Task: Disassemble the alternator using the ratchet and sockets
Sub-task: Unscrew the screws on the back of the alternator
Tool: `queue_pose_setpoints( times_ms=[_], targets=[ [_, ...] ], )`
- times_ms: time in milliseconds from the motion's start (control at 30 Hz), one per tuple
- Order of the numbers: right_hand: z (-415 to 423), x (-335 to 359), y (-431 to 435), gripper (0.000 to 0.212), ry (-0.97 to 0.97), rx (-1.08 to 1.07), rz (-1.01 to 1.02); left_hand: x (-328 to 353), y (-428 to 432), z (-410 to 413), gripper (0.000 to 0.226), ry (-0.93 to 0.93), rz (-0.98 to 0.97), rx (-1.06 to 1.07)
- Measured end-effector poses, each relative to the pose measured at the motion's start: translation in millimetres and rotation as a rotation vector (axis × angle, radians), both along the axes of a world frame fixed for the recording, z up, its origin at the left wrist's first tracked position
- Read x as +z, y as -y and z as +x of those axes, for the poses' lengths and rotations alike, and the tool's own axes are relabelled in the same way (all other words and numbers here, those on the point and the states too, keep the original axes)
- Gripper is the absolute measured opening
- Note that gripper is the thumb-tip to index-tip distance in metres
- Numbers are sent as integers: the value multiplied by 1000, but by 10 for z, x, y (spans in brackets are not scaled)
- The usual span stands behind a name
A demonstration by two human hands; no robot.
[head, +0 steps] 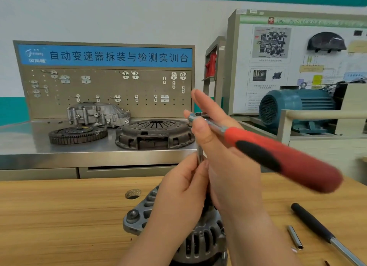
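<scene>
Head view: the ratchet [282, 158], handle out rightward, is pinched at its head by the right hand [228, 156], while its upright extension bar [199, 152], gripped by the left hand's [184, 186] fingers [190, 166], is aimed straight down at the alternator [144, 210] standing on the bench [59, 216].

White wall [119, 17] with teal stripe; steel bench [29, 142], pegboard [103, 87].

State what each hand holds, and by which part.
Left hand pinches the extension partway down its shaft. Right hand holds the ratchet near its head, thumb on the neck.
</scene>
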State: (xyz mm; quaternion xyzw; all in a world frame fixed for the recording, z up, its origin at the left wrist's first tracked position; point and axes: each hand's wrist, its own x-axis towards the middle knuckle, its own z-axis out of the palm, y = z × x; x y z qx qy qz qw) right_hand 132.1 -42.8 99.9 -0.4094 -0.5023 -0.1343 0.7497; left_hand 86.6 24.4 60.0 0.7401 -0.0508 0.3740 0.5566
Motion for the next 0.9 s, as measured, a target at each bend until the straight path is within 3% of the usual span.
queue_pose_setpoints(
  times_ms=[100,167,233,333,467,567,700,800,900],
  targets=[
    [-5,7,17,27,-192,160,-24,-17,-2,-31,36,13,36,-6],
    [-1,20,46,38,-332,254,-47,-26,-8,-63,45,24,86,9],
    [-4,24,58,41,-372,247,-53,-22,-11,-68,37,35,103,30],
    [-31,30,44,19,-205,90,-28,-24,-2,-25,31,25,85,46],
    [-20,75,78,23,40,-61,-149,-42,13,-1,22,43,87,79],
    [-33,34,50,22,-45,55,-88,-47,-7,-10,38,36,56,48],
    [-11,20,50,51,-288,246,-89,-36,-23,-40,43,-14,120,9],
    [-16,21,46,40,-240,192,-88,-31,-35,-21,32,-2,118,1],
    [-16,40,58,22,-34,4,-37,-32,-31,6,19,6,30,-13]
  ],
)
